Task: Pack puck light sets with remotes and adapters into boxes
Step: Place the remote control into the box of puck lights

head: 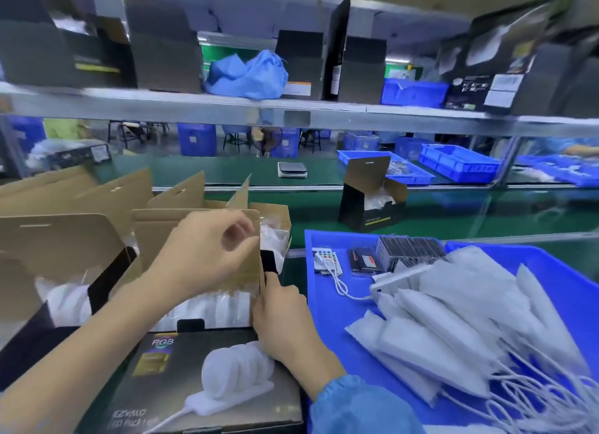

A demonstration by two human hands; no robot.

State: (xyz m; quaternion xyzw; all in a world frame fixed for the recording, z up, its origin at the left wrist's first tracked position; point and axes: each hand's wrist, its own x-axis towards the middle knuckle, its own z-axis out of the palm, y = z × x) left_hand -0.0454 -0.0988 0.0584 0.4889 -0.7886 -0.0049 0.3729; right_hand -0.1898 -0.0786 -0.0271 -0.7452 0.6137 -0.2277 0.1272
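An open black box [207,362] with a brown inner lid stands in front of me, filled with white foam-wrapped puck lights [210,307]. My left hand [207,252] pinches the upright brown lid flap [246,281] near its right edge. My right hand [285,317] grips the box's right side flap, thumb up against the black edge. A blue tray [327,307] on the right holds white foam-sleeved adapters [453,320] with cords, a remote [327,260] and a row of dark packets [408,250].
More open boxes [64,265] with wrapped lights stand to the left. One open black box [372,203] sits on the green conveyor [486,213] beyond. A shelf [291,112] overhead carries black boxes and a blue cloth; blue bins lie further back.
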